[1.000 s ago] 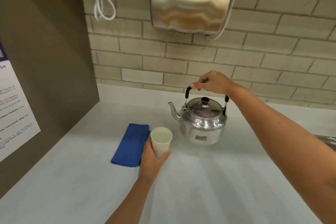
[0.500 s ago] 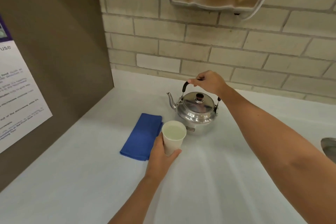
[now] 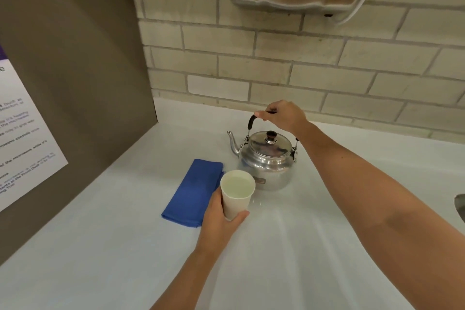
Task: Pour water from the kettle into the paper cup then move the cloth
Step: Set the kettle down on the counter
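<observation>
Kettle: I see it upright on the white worktop near the brick wall, its spout pointing left.
Cloth: blue, folded, flat on the worktop; its long axis runs from near-left to far-right, just left of the cup.
Right hand: arm stretched forward, grip closed over the kettle's black handle from above.
Left hand: grip wrapped round the lower wall of the paper cup, held upright in front of the kettle.
Cup contents: water, close to the rim.
</observation>
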`<state>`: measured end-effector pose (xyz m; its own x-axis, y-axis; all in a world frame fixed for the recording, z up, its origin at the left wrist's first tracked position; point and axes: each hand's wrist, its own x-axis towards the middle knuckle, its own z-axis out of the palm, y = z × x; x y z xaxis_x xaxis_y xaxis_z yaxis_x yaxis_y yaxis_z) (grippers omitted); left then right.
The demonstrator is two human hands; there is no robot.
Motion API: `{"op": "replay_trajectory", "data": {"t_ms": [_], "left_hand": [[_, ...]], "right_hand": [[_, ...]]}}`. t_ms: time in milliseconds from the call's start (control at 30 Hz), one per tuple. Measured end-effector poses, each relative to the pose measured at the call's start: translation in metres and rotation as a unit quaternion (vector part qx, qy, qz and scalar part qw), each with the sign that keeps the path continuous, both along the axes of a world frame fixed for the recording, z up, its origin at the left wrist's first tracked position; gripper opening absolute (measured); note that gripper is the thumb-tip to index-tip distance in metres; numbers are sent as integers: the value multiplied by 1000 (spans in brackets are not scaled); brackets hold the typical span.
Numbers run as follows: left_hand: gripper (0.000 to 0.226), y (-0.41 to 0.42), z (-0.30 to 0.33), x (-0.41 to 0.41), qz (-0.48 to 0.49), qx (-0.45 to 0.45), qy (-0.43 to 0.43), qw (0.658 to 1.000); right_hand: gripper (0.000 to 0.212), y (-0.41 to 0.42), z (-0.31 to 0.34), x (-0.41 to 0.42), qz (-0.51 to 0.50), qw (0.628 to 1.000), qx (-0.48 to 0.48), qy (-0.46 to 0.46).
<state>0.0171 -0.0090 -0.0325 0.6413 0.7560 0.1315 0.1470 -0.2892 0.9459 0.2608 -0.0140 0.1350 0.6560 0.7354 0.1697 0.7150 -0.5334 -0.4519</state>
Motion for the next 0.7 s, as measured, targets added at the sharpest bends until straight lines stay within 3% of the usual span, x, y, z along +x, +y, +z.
{"op": "replay_trajectory", "data": {"t_ms": [167, 267, 333, 500, 567, 700], "left_hand": [[82, -3, 5, -7, -25, -9, -1, 1000], [76, -8, 5, -23, -42, 35, 41, 998], [64, -7, 8, -33, -17, 68, 52, 996], [27, 32, 30, -34, 7, 131, 56, 990], [29, 60, 38, -25, -32, 225, 121, 966], [46, 97, 22, -4, -113, 328, 332, 877]], "right_hand": [[48, -25, 3, -25, -23, 992, 74, -102], [41, -59, -9, -57, -64, 982, 164, -63], [39, -83, -28, -84, -93, 979, 176, -39], [43, -135, -91, -144, -154, 985, 65, -41], [47, -156, -117, -162, -174, 985, -7, -19], [50, -194, -159, -188, -190, 975, -111, -21]]}}
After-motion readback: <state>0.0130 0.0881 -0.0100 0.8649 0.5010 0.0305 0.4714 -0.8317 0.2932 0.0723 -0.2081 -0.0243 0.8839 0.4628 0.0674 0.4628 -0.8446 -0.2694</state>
